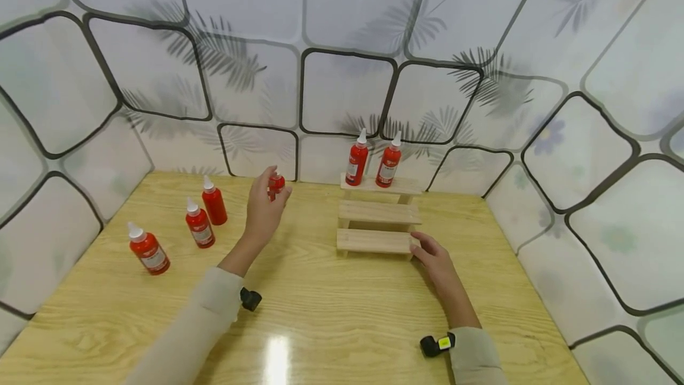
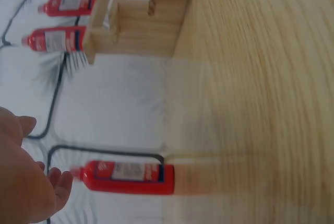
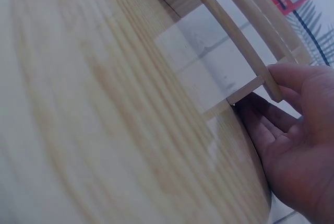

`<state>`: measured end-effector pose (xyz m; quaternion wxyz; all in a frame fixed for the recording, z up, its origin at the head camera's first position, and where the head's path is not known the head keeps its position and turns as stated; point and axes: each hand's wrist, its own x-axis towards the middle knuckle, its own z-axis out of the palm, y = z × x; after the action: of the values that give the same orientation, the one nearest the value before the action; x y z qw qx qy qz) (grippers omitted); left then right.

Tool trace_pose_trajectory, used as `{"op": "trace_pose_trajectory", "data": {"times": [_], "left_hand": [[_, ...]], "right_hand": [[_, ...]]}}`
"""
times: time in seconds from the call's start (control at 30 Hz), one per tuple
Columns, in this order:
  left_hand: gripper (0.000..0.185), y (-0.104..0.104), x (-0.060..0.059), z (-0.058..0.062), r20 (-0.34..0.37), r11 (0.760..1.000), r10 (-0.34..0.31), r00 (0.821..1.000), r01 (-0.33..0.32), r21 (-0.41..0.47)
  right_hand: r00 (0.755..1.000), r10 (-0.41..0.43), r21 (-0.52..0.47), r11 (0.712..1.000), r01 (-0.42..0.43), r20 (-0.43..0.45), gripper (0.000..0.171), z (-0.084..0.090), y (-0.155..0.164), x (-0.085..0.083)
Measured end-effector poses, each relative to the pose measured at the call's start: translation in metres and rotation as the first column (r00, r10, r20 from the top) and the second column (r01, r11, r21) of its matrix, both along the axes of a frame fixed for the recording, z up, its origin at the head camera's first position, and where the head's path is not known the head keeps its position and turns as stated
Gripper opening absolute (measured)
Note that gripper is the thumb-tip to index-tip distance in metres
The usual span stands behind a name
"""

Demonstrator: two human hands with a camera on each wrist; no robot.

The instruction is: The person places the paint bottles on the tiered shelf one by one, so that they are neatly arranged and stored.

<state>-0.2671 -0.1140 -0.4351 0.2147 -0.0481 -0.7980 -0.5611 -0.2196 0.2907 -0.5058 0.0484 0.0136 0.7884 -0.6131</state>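
My left hand reaches toward a red squeeze bottle that stands near the back edge of the table. In the left wrist view this bottle has a pale label, and the fingers lie loosely spread close to its nozzle, not closed round it. At the right end of a three-step wooden stand, my right hand grips the lowest step. The right wrist view has the thumb on the step and the other fingers below it, partly in shadow. Two red squeeze bottles stand on the top step.
Three more red squeeze bottles with white nozzles stand left of my left arm. The light wooden table meets a patterned wall covering at the back and sides.
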Motion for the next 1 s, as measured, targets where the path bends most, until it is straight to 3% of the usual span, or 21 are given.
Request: {"op": "trace_pose_trajectory", "data": {"times": [0.27,0.57,0.73,1.0], "left_hand": [[0.061,-0.020,-0.027,-0.014,0.074,0.998,0.056,0.996,-0.058,0.024],[0.057,-0.028,-0.048,-0.022,0.128,0.997,-0.031,0.991,0.023,0.067],[0.050,-0.027,-0.053,-0.026,0.153,0.998,-0.031,0.988,0.022,0.057],[0.047,-0.020,-0.047,-0.028,0.151,0.981,-0.039,0.988,0.010,0.192]], "right_hand": [[1.000,0.005,0.009,1.000,-0.005,-0.008,0.055,0.000,0.002,0.001],[1.000,-0.012,0.029,0.999,0.012,-0.003,0.055,-0.001,0.000,-0.003],[1.000,-0.005,0.020,1.000,0.006,-0.019,0.055,-0.002,0.001,-0.004],[1.000,-0.006,0.023,1.000,0.007,-0.020,0.056,-0.004,0.002,-0.002]]}}
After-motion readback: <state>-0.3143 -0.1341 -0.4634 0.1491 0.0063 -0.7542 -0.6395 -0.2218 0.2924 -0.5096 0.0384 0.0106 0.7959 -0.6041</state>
